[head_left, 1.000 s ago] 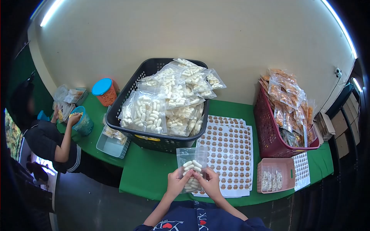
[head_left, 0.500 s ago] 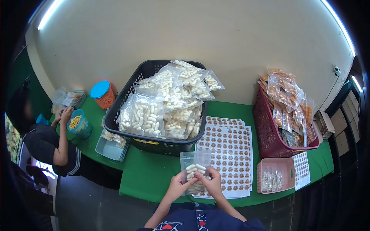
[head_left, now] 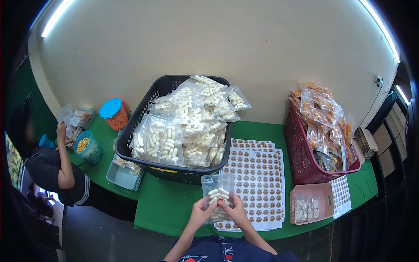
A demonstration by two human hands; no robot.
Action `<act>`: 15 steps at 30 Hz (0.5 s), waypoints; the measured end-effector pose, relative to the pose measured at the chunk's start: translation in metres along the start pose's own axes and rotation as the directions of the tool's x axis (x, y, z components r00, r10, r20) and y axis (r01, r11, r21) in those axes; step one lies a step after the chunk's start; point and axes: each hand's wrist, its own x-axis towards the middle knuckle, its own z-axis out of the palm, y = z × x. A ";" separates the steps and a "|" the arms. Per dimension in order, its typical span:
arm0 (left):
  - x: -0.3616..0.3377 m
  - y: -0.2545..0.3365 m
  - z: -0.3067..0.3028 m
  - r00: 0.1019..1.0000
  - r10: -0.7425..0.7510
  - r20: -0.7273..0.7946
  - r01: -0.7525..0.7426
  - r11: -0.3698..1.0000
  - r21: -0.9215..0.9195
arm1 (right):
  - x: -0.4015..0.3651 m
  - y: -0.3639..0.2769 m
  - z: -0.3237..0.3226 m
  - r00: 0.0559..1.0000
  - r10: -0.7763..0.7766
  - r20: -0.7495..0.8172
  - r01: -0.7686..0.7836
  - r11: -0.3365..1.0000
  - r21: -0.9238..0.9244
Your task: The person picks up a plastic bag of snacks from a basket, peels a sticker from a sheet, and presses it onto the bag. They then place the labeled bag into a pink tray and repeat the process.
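In front of my body I hold a clear zip bag of white, capsule-shaped pieces upright over the table's front edge. My left hand grips its left side, fingers behind and thumb on the front. On the right side my right hand is closed on the same bag, its thumb pressed to the front face. A small reddish-brown spot, like a round sticker, shows by the thumbs. Just right of the bag lie sheets of round brown stickers. Behind it stands a black basket heaped with similar bags.
At right are a maroon basket of orange snack bags and a pink tray with small packets. Leftward stand a blue-lidded tub, a teal bucket and a pale tray. A co-worker stands at the far left.
My hands still hold the bag in nearly the same pose, thumbs on its front. The view has tipped slightly upward. The co-worker's hand has moved away from the teal bucket, to the left.
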 end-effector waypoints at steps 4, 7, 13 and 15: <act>0.002 -0.006 -0.003 0.998 0.036 -0.056 -0.028 0.989 0.142 | 0.001 0.005 -0.005 0.995 0.073 0.066 -0.074 0.997 0.017; 0.003 -0.006 -0.006 0.997 0.052 -0.049 -0.042 0.981 0.189 | 0.003 0.010 -0.009 0.995 0.067 0.077 -0.065 0.997 -0.035; 0.004 0.002 -0.008 1.000 0.009 -0.021 -0.009 0.999 0.045 | 0.004 -0.004 -0.009 0.983 0.043 0.179 -0.064 0.992 0.109; 0.003 0.006 -0.005 1.000 0.027 0.002 -0.027 0.999 0.027 | 0.002 -0.004 -0.009 0.980 0.026 0.195 -0.039 0.997 0.065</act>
